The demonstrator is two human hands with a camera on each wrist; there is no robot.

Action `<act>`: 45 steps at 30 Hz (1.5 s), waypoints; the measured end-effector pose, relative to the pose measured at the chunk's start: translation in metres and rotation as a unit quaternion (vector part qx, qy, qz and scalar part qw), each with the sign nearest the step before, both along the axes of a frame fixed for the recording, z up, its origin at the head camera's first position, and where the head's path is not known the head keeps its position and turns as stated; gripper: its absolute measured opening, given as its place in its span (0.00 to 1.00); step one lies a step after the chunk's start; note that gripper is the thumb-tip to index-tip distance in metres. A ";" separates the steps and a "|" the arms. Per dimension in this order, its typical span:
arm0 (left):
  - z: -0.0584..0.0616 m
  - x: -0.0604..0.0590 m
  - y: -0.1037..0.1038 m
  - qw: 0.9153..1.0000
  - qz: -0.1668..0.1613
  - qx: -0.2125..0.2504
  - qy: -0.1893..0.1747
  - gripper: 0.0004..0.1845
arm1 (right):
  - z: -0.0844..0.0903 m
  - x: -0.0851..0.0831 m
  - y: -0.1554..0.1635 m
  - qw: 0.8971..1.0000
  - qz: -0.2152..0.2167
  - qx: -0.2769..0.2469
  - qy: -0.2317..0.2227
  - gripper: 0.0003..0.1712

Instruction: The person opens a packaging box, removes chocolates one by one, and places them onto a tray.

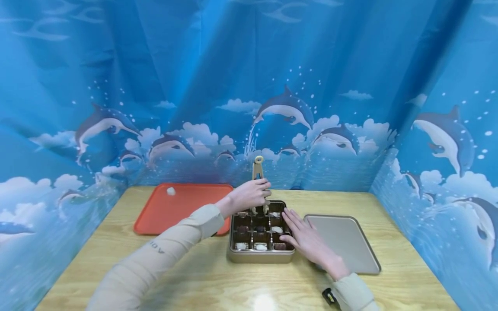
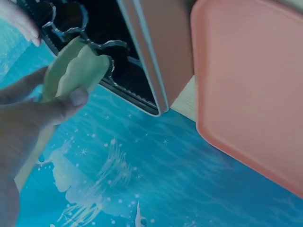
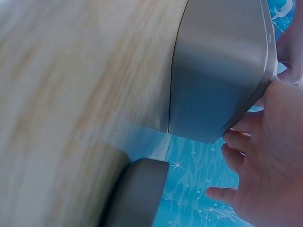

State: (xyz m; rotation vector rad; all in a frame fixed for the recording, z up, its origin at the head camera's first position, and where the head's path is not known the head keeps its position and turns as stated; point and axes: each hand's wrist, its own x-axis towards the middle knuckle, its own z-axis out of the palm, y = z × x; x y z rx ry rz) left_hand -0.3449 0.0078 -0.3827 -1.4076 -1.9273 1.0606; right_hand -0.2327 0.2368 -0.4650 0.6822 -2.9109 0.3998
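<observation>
A gold tin box (image 1: pixel 258 257) with a grid of compartments holds several small chocolates, dark and white. My left hand (image 1: pixel 253 194) grips gold tongs (image 1: pixel 257 169) upright, their tips down in the box's far row. In the left wrist view my thumb presses the tongs (image 2: pixel 71 71) just over the box's dark insert (image 2: pixel 118 71). My right hand (image 1: pixel 301 233) lies with straight fingers along the box's right rim, holding nothing. The right wrist view shows that hand (image 3: pixel 265 165) against the box's outer wall (image 3: pixel 218 71).
A red tray (image 1: pixel 183 209) lies left of the box, with one white piece (image 1: pixel 170 191) near its far edge. The box's gold lid (image 1: pixel 344 242) lies flat to the right, under my right wrist. Blue dolphin curtains close in the wooden table (image 1: pixel 194 276).
</observation>
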 end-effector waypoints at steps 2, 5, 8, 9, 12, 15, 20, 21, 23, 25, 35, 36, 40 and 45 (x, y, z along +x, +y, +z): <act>0.002 0.000 -0.002 1.000 0.024 0.012 -0.005 0.16 | 0.000 0.000 -0.001 1.000 0.003 0.000 0.002 0.44; 0.006 0.001 -0.005 0.998 0.049 0.027 -0.017 0.17 | 0.000 -0.001 -0.002 1.000 0.008 0.001 0.005 0.44; 0.010 0.003 -0.008 0.997 0.064 0.037 -0.023 0.18 | 0.000 -0.001 -0.003 1.000 0.011 0.000 0.007 0.44; 0.012 0.004 -0.010 0.997 0.068 0.039 -0.021 0.19 | 0.000 -0.002 -0.004 1.000 0.011 -0.001 0.008 0.44; 0.018 0.005 -0.016 0.995 0.080 0.057 -0.024 0.19 | 0.001 -0.002 -0.004 1.000 0.012 -0.006 0.008 0.44; 0.021 0.006 -0.027 0.992 0.080 0.090 -0.031 0.20 | 0.002 -0.002 -0.005 1.000 0.011 -0.007 0.004 0.44; 0.024 0.008 -0.048 0.982 0.070 0.168 -0.057 0.22 | 0.002 -0.001 -0.005 1.000 0.010 -0.009 -0.001 0.44; 0.025 0.009 -0.053 0.979 0.073 0.180 -0.064 0.23 | 0.002 -0.001 -0.005 1.000 0.009 -0.010 -0.002 0.44; 0.027 0.010 -0.062 0.973 0.079 0.201 -0.075 0.25 | 0.002 0.000 -0.004 1.000 0.009 -0.013 0.000 0.44; 0.029 0.011 -0.071 0.968 0.084 0.220 -0.082 0.26 | 0.001 0.000 -0.003 1.000 0.007 -0.014 0.003 0.44; 0.031 0.014 -0.130 0.945 0.096 0.298 -0.093 0.25 | 0.000 0.001 0.001 1.000 0.006 -0.018 0.004 0.43; 0.030 0.014 -0.136 0.944 0.098 0.303 -0.089 0.25 | 0.000 0.001 0.000 1.000 0.006 -0.018 0.005 0.43; 0.027 0.014 -0.166 0.938 0.119 0.317 -0.074 0.24 | 0.000 0.001 0.000 1.000 0.008 -0.015 0.010 0.43; 0.026 0.015 -0.202 0.928 0.188 0.316 -0.063 0.23 | 0.000 0.003 -0.001 1.000 0.009 -0.016 0.012 0.43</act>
